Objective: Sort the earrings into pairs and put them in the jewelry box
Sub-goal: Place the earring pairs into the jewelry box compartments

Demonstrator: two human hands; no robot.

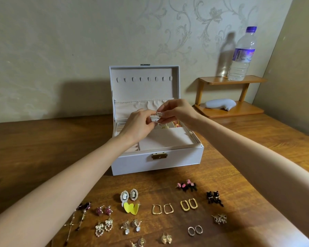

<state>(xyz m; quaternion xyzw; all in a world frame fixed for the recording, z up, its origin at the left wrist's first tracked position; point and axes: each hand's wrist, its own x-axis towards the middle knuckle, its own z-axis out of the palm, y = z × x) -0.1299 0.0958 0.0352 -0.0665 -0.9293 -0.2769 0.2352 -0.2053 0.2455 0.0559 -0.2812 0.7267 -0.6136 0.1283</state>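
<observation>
L hand (138, 124) & R hand (176, 110) meet over the open jewelry box (157, 163), fingertips of both pinching one small silver earring (157, 114) betw. them, above the far compartments. Lid (144, 86) stands upright at the far side. Gold-coloured pcs (176, 123) lie in a far-right compartment. On the table (43, 139) near the box front, other earrings sit in pairs: cameo pr (129, 194), yellow hearts (131, 208), gold hoops (189, 204), black cat pr (214, 197). Water bottle (243, 54) on a wooden shelf (235, 80), far right.
</observation>
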